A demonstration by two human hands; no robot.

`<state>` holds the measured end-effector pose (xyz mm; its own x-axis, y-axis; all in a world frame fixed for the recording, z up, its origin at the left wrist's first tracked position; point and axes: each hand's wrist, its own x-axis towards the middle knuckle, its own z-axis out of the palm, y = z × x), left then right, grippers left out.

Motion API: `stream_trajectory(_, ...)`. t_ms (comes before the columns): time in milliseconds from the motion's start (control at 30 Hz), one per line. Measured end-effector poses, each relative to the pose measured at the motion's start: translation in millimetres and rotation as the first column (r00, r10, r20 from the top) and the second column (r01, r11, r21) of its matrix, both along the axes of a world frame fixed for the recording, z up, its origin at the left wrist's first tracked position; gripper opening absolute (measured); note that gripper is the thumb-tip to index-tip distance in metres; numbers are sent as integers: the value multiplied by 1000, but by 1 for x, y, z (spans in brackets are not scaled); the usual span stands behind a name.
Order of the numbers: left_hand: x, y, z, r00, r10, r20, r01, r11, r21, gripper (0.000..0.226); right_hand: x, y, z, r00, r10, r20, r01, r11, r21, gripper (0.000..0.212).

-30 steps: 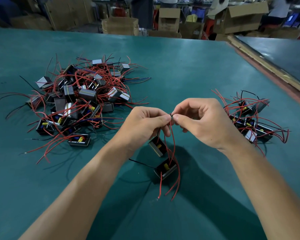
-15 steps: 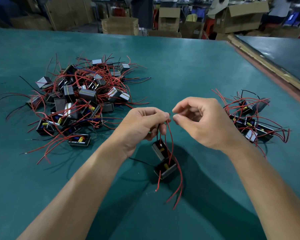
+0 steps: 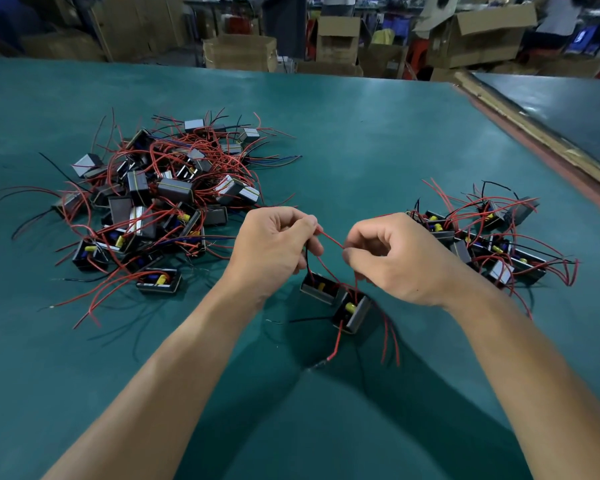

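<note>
Both hands are up over the middle of the bench (image 3: pixel 361 150), fingers curled. The left hand (image 3: pixel 274 251) pinches one end of a red wire (image 3: pixel 331 240), the right hand (image 3: pixel 395 261) pinches the other, and it runs taut between them. Two modules (image 3: pixel 321 289) hang just below, touching each other. A big pile (image 3: pixel 160 199) lies toward the left edge, a small pile (image 3: pixel 492 240) toward the right edge.

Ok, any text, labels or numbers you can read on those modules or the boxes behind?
No text can be read anywhere.
Two modules under the left hand and right hand, which pinch a red wire: no print shows.
Left pile and right pile: light panels too small to tell.
Cardboard boxes: too blurred.
</note>
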<state>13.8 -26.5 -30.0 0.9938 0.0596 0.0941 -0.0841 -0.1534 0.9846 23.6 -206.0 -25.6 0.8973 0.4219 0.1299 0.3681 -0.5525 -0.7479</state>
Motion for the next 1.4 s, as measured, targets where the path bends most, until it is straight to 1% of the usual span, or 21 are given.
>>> stream_trajectory(100, 1, -1, -3, 999, 33, 6, -33, 994, 104, 28, -1, 2, 0, 999, -29, 22, 29, 999, -18, 21)
stream_trajectory(167, 1, 1, -4, 999, 45, 10, -46, 991, 124, 26, -1, 3, 0, 998, -50, 37, 51, 998, -30, 19)
stream_trajectory(267, 0, 2, -2, 1000, 15, -2, -15, 999, 50, 21, 1, 3, -2, 997, -58, 42, 59, 997, -40, 20)
stream_trajectory(433, 0, 2, 0, 999, -22, -39, 20, 999, -48, 15, 1, 2, -4, 995, -75, 60, 81, 991, -105, 22)
stream_trajectory(467, 1, 3, 1, 999, -26, -42, 23, 997, -72, 15, 1, 1, -4, 995, -78, 56, 84, 990, -114, 24)
stream_trajectory(500, 1, 3, 1, 999, -30, -42, 26, 995, -92, 15, 0, 0, -4, 997, -73, 35, 78, 987, -144, 32)
stream_trajectory(567, 0, 4, 1, 999, -36, -38, 32, 993, -113, 15, -1, 1, -5, 998, -56, -26, 48, 966, -255, 54)
stream_trajectory(600, 1, 4, 1, 999, -38, -34, 34, 993, -116, 14, -2, 3, -6, 998, -50, -32, 38, 948, -315, 59)
stream_trajectory(667, 0, 4, 1, 999, -43, -19, 40, 993, -111, 12, -5, 11, -12, 999, -48, 25, 54, 916, -396, 56)
stream_trajectory(767, 0, 4, 1, 999, -42, 5, 42, 992, -117, 11, -8, 23, -20, 989, -70, 129, 118, 901, -417, 41)
stream_trajectory(900, 0, 5, 1, 1000, -5, 30, 9, 992, -124, 12, -5, 19, -17, 992, -66, 111, 109, 892, -439, 34)
stream_trajectory(1000, 2, 5, 1, 998, 44, 46, -38, 991, -130, 15, -1, 10, -9, 991, -72, 109, 110, 910, -400, 31)
stream_trajectory(1100, 4, 8, 0, 990, 112, 85, -103, 989, -105, 13, 7, -5, 0, 974, -186, 132, 218, 927, -305, 29)
stream_trajectory(1133, 5, 8, 0, 986, 137, 100, -127, 987, -93, 11, 10, -11, 4, 952, -265, 154, 297, 921, -254, 27)
stream_trajectory(1167, 6, 9, -1, 981, 161, 109, -152, 985, -84, 11, 13, -18, 7, 909, -368, 193, 402, 897, -182, 26)
stream_trajectory(1200, 7, 10, -2, 977, 182, 112, -174, 982, -77, 15, 16, -24, 11, 839, -487, 242, 519, 850, -88, 25)
stream_trajectory(1267, 9, 11, -4, 971, 209, 118, -204, 977, -53, 22, 20, -37, 17, 633, -702, 326, 715, 692, 102, 29)
stream_trajectory(1300, 10, 12, -5, 967, 222, 128, -219, 975, -39, 25, 21, -44, 19, 532, -771, 349, 775, 610, 165, 33)
stream_trajectory(1333, 11, 14, -7, 961, 240, 139, -238, 971, -30, 26, 24, -51, 20, 456, -815, 358, 816, 543, 197, 37)
stream_trajectory(1367, 12, 16, -8, 954, 261, 147, -261, 965, -25, 27, 27, -57, 19, 413, -840, 352, 845, 497, 195, 38)
stream_trajectory(1400, 14, 18, -9, 946, 287, 151, -287, 958, -23, 28, 30, -62, 18, 401, -851, 339, 866, 473, 164, 39)
